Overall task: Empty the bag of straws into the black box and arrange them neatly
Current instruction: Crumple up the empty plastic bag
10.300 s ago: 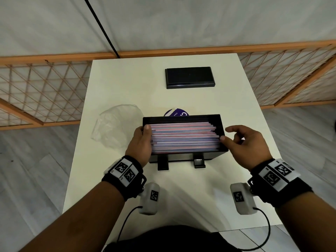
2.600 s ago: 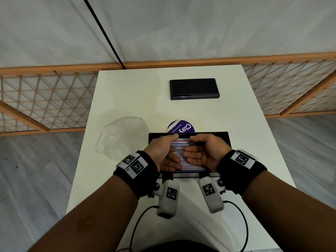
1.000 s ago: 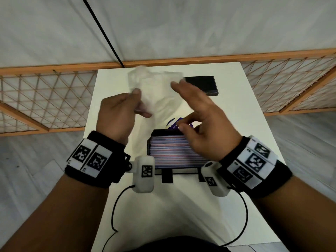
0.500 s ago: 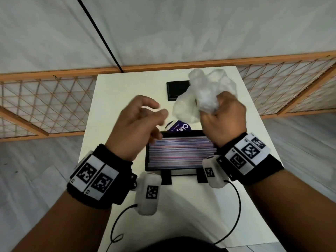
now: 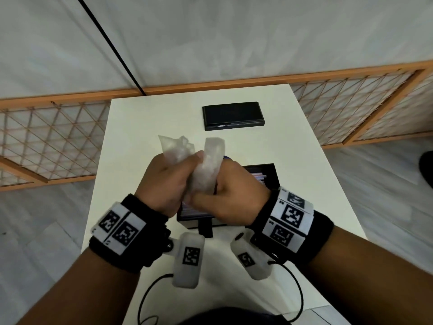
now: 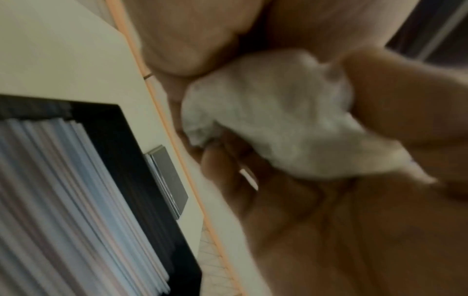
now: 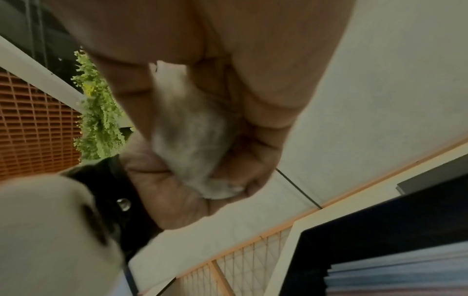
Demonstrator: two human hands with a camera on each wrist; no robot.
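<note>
Both hands are raised above the black box and squeeze the empty clear plastic bag between them. My left hand grips its left side, my right hand its right side. The crumpled bag fills the left wrist view, pressed between fingers; the right wrist view shows the bag wadded between both palms. The box holds striped straws lying in a flat, level stack; most of the box is hidden behind my hands in the head view.
The box's black lid lies at the far middle of the white table. A purple label peeks out behind the box. Wooden lattice fencing flanks the table on both sides.
The bag went from the table into my hands; half a second ago only the right hand held it high, now both hands have closed together on it lower, over the box.
</note>
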